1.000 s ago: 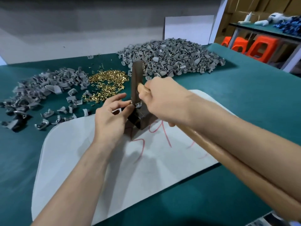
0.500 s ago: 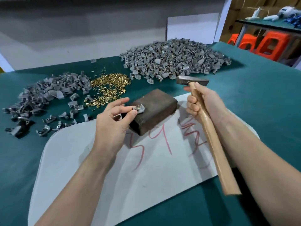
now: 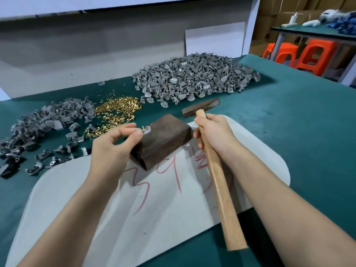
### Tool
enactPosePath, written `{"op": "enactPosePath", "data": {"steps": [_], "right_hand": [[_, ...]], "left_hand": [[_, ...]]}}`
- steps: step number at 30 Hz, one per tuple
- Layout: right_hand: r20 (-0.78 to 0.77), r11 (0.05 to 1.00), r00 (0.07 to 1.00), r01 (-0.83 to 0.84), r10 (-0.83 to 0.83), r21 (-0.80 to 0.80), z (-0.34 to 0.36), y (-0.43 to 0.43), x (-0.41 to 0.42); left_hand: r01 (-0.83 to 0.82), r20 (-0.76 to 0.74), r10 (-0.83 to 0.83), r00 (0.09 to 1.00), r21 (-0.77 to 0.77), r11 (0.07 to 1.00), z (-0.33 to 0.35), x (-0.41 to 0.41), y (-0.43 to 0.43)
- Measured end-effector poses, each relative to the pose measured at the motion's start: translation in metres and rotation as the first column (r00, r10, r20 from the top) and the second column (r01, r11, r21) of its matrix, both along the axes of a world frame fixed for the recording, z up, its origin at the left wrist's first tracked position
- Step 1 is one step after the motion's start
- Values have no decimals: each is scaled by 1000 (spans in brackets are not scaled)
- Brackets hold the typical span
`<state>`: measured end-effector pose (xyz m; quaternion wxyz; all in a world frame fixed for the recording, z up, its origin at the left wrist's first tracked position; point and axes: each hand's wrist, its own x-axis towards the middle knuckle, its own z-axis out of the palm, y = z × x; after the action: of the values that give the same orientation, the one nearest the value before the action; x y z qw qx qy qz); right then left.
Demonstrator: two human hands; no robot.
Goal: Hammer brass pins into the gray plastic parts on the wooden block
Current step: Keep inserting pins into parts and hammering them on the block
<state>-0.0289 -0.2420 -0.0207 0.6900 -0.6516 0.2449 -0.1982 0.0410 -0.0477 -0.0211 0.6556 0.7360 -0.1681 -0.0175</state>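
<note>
My left hand pinching a small curved gray plastic part at the dark wooden block corner, my right hand wrapped round a smooth pale-handled hammer, its blocky metal head dark

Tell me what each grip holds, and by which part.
Left grip pinches the gray plastic part by one end, thumb and forefinger, at the wooden block's corner. Right grip holds the hammer by its wooden handle, just under the head.
</note>
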Motion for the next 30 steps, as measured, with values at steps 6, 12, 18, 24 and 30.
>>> {"op": "enactPosePath", "data": {"steps": [6,12,18,24,30], "right_hand": [[-20,998,1000,-4,3,-61,-3,1,4],[-41,990,998,33,-39,-137,-10,1,6],[-86,977,993,67,-86,-202,-18,1,12],[-124,836,962,143,-242,-530,-20,-3,10],[-148,756,936,157,-320,-636,-19,4,9]], "left_hand": [[143,-103,-135,985,79,987,89,45,-62],[29,59,-83,995,620,784,91,118,-49],[-61,76,-63,995,974,220,13,150,43],[-311,314,60,947,861,403,5,152,67],[-396,412,91,907,758,517,14,149,68]]}}
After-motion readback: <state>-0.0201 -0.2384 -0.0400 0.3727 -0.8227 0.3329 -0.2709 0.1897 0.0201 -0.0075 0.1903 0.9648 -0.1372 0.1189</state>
